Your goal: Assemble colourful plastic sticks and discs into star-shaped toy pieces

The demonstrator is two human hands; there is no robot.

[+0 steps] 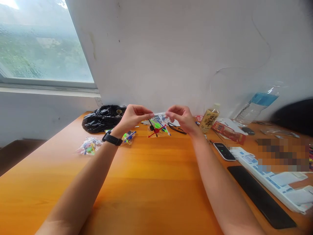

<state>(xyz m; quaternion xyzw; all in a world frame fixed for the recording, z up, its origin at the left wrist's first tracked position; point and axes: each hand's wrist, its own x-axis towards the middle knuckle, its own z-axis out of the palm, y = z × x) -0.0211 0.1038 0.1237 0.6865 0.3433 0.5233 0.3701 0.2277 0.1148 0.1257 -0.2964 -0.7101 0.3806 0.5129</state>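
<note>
Both my hands are raised above the far side of an orange wooden table (146,176). Between them hangs a small clear plastic bag (158,125) with red, green, blue and black plastic pieces inside. My left hand (134,117), with a black watch on its wrist, pinches the bag's top edge at the left. My right hand (180,117) pinches the same top edge at the right. The bag dangles just above the tabletop.
Two more clear bags of coloured pieces (89,146) (128,136) lie at the left, near a black plastic bag (104,118). At the right stand a tea bottle (209,119), a tilted water bottle (255,105), a phone (224,151), a black pad (260,195) and a white keyboard (274,181).
</note>
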